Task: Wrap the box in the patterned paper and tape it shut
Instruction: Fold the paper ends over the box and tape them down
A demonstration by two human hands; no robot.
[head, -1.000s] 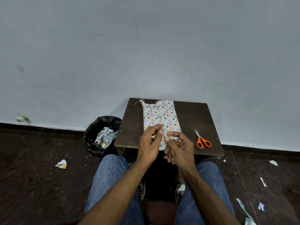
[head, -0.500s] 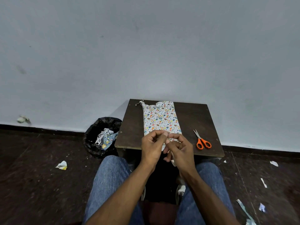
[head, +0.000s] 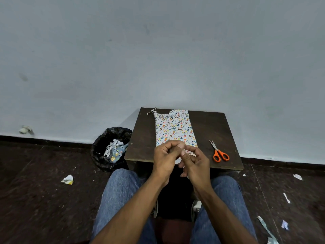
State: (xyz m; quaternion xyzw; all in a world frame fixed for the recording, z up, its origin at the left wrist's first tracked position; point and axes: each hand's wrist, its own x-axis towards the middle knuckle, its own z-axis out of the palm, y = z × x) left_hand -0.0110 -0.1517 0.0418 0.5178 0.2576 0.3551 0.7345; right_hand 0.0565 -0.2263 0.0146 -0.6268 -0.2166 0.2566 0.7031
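Both hands meet over the table's near edge, fingers curled: the left hand [head: 165,156] and right hand [head: 195,162] pinch together at the fingertips, but what they hold cannot be made out. Just beyond lies the flat, rectangular box in patterned paper [head: 174,128] on the dark wooden table [head: 209,124], with orange-handled scissors [head: 219,153] to its right.

Dark table [head: 144,138] with wrapped box [head: 174,129], scissors [head: 219,153].
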